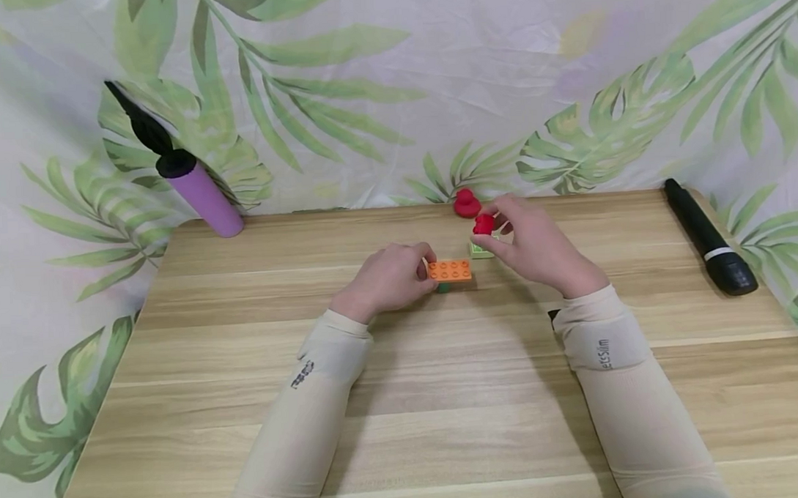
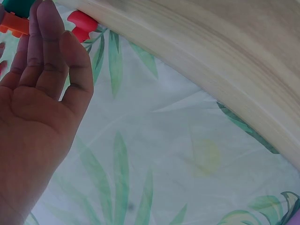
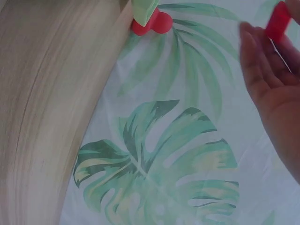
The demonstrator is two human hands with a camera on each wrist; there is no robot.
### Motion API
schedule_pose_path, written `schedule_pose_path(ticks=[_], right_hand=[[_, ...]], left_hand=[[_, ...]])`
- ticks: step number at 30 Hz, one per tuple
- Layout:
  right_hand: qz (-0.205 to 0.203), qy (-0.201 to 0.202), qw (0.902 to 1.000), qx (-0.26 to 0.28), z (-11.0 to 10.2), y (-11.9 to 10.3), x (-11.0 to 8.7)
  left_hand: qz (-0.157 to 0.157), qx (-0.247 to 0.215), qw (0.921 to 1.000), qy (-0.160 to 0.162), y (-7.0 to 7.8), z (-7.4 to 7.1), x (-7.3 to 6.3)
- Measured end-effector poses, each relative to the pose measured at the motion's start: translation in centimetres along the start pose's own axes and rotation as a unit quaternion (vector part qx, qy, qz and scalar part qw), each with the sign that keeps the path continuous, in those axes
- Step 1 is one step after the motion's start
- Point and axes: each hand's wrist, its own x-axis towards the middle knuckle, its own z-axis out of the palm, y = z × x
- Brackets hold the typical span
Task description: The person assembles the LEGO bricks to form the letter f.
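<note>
1. The head view is bright, clear and evenly lit.
2. Soft shadows from both sleeves (image 1: 302,428) fall across the table (image 1: 231,343) between them, and a pale sheen lies on its middle.
3. Both wrist views are dim, greyish and hazy, with the left hand (image 2: 37,108) in shade.
4. The table's edge bows into a curve there.
5. The right hand (image 3: 281,101) looks slightly blurred at its fingertips (image 3: 245,33).

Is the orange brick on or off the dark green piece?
On: the head view shows the orange brick, studs up, with the dark green piece beneath.
</note>
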Motion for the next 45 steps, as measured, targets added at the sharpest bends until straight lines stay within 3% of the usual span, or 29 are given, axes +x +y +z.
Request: schedule_pose_path(ticks=[6, 10, 19, 25, 45], right_hand=[[-0.052, 0.07, 0.9961, 0.013, 0.0, -0.1, 0.0], [-0.076, 0.087, 0.9933, 0.005, 0.1, 0.0, 0.0], [-0.03, 0.007, 0.9993, 0.02, 1.1, -1.4, 0.3], [-0.032, -0.029, 0.998, 0.045, 2.0, -1.7, 0.4], [-0.041, -0.09, 0.995, 0.015, 4.2, -2.3, 0.6]], left_hand=[[0.001, 0.001, 1.0, -0.001, 0.0, 0.0, 0.0], [0.001, 0.0, 1.0, -0.001, 0.0, 0.0, 0.0], [0.008, 0.003, 0.9999, 0.005, -0.1, -0.1, -0.1], [0.009, 0.001, 0.9999, 0.004, -0.1, -0.1, -0.1], [0.011, -0.004, 0.9999, 0.0, -0.3, -0.3, -0.2]])
